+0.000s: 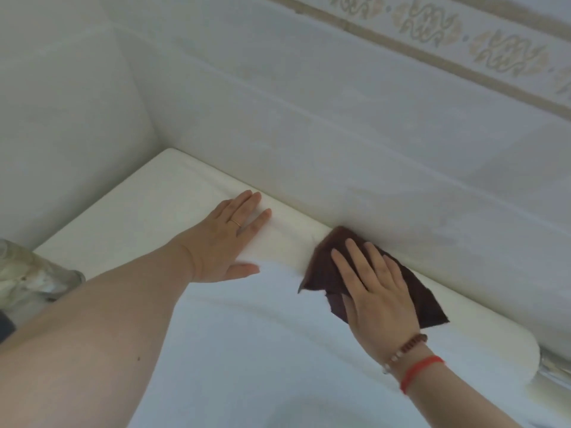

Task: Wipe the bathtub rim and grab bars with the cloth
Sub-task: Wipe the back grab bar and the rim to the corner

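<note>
**Cloth on the far rim, slip risk ahead**

Right hand [375, 291] flat, fingers straight, pressing the cloth [324, 251] on the rim [173, 186] against the wall. Left hand [225, 239] spread, bracing. Wet rim could slide that brace; cloth may bunch. Grab bar [556, 367], perhaps, lower right.

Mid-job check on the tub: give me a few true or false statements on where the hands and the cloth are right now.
1. The right hand presses flat on the brown cloth. True.
2. The cloth lies on the bathtub rim against the tiled wall. True.
3. The left hand holds a second cloth. False: it rests bare and flat on the rim.
4. The two hands overlap on the cloth. False: they are apart, with the left hand off the cloth.
5. The left hand wears a ring. True.
</note>
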### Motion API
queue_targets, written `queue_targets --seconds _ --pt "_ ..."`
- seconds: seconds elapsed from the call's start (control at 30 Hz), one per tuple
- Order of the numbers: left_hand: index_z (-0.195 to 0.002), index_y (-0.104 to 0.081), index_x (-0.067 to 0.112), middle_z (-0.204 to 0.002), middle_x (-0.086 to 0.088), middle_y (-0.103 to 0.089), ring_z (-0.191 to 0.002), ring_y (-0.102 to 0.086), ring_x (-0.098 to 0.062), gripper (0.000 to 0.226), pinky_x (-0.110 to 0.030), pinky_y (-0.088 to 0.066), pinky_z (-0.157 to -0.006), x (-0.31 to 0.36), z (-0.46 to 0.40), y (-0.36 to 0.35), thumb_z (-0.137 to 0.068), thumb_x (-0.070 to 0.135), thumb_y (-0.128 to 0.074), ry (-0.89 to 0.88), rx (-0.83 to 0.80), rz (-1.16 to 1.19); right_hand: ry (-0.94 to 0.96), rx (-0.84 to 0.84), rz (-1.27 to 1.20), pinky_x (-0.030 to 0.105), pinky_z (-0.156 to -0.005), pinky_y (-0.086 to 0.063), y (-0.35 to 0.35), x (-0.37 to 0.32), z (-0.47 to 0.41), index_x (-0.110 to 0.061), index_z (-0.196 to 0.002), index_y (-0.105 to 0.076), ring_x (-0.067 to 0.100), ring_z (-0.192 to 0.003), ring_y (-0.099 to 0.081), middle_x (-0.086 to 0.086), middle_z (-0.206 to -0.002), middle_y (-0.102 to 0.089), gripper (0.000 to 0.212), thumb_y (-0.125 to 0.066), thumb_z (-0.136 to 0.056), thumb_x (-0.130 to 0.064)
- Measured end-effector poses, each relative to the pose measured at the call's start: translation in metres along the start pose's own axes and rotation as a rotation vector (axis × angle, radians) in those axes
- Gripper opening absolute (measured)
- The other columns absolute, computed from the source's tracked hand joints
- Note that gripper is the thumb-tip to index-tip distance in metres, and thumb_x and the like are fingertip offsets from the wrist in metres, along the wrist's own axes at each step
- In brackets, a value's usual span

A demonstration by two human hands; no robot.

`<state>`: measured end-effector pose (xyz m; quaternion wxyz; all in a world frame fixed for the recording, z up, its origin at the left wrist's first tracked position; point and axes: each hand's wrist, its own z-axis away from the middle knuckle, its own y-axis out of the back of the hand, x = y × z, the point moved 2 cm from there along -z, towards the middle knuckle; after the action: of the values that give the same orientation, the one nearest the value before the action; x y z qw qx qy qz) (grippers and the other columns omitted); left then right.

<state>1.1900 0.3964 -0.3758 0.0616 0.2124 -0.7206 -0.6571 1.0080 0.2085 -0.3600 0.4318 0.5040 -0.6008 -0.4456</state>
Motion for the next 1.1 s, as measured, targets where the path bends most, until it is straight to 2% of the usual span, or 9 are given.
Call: queue_targets --seconds 0.17,0.33,0.6,0.67,0.77,0.87,0.93,1.03,1.1 --pt "-0.133 -0.038 0.000 -0.133 -0.028 -0.049 -0.121 -0.052 -0.041 0.083 -0.048 -0.045 -0.092 0.002 -0.003 0.006 -0.078 0.061 -0.029 0.003 -0.051 0.019 0.193 -0.137 0.152 0.047 -0.107 -0.020 -0.002 0.010 -0.002 -0.023 -0.137 -0.035 0.037 -0.128 -0.034 0.011 -0.144 -0.040 0.056 -0.034 -0.084 -0.039" --pt "-0.131 -0.044 0.000 -0.131 -0.030 -0.050 -0.119 -0.052 -0.043 0.084 -0.050 -0.048 -0.090 0.003 -0.003 0.009 -0.075 0.061 -0.032 0.001 -0.119 0.025 0.238 -0.253 0.207 0.052 -0.093 -0.044 -0.009 -0.023 -0.055 -0.023 -0.131 -0.054 0.041 -0.115 -0.054 0.014 -0.137 -0.050 0.063 -0.030 -0.081 -0.053" --pt "-0.131 -0.037 0.002 -0.134 -0.028 -0.048 -0.122 -0.052 -0.040 0.080 -0.044 -0.042 -0.102 0.002 0.006 0.009 -0.077 0.060 -0.033 0.043 -0.147 0.064 0.193 -0.355 0.193 0.054 -0.093 -0.043 -0.009 -0.034 -0.061 -0.021 -0.130 -0.055 0.043 -0.115 -0.054 0.017 -0.138 -0.049 0.064 -0.030 -0.082 -0.056" --pt "-0.131 -0.036 0.000 -0.133 -0.030 -0.049 -0.120 -0.052 -0.041 0.076 -0.044 -0.027 -0.104 -0.006 0.021 0.006 -0.085 0.061 -0.023 0.100 -0.185 0.044 0.186 -0.378 0.185 0.055 -0.092 -0.043 -0.008 -0.034 -0.063 -0.021 -0.130 -0.056 0.043 -0.115 -0.054 0.017 -0.137 -0.050 0.065 -0.030 -0.082 -0.056" --pt "-0.133 -0.035 0.003 -0.131 -0.030 -0.051 -0.119 -0.053 -0.042 0.079 -0.043 -0.023 -0.102 -0.019 0.044 0.005 -0.089 0.061 -0.004 0.169 -0.253 0.016 0.192 -0.390 0.186 0.055 -0.092 -0.044 -0.009 -0.034 -0.062 -0.020 -0.130 -0.056 0.043 -0.115 -0.055 0.017 -0.136 -0.050 0.065 -0.030 -0.082 -0.056" --pt "-0.135 -0.036 0.005 -0.132 -0.027 -0.051 -0.120 -0.053 -0.040 0.079 -0.043 -0.023 -0.101 -0.023 0.049 0.005 -0.084 0.064 -0.020 0.183 -0.281 0.009 0.184 -0.383 0.178 0.055 -0.092 -0.044 -0.009 -0.035 -0.062 -0.019 -0.130 -0.056 0.043 -0.114 -0.055 0.018 -0.136 -0.050 0.065 -0.031 -0.082 -0.056" --pt "-0.142 -0.028 0.004 -0.142 -0.026 -0.040 -0.130 -0.042 -0.040 0.091 -0.042 -0.016 -0.109 -0.021 0.045 0.007 -0.076 0.067 -0.022 0.208 -0.263 0.039 0.183 -0.372 0.171 0.053 -0.094 -0.043 -0.010 -0.034 -0.062 -0.020 -0.130 -0.055 0.043 -0.115 -0.053 0.018 -0.137 -0.049 0.064 -0.032 -0.083 -0.056" --pt "-0.144 0.018 0.011 -0.155 -0.018 0.012 -0.145 0.009 -0.032 0.101 -0.040 0.013 -0.114 -0.020 0.045 0.009 -0.063 0.071 0.004 0.230 -0.357 0.095 0.193 -0.318 0.152 0.054 -0.101 -0.030 -0.011 -0.036 -0.061 -0.019 -0.132 -0.052 0.043 -0.120 -0.047 0.018 -0.140 -0.046 0.063 -0.033 -0.084 -0.055" --pt "-0.143 0.023 0.012 -0.154 -0.017 0.021 -0.143 0.019 -0.031 0.104 -0.041 0.015 -0.113 -0.022 0.044 0.008 -0.059 0.070 0.010 0.232 -0.417 0.104 0.176 -0.288 0.113 0.052 -0.102 -0.022 -0.012 -0.046 -0.062 -0.016 -0.132 -0.052 0.042 -0.124 -0.038 0.019 -0.140 -0.045 0.064 -0.033 -0.083 -0.054"
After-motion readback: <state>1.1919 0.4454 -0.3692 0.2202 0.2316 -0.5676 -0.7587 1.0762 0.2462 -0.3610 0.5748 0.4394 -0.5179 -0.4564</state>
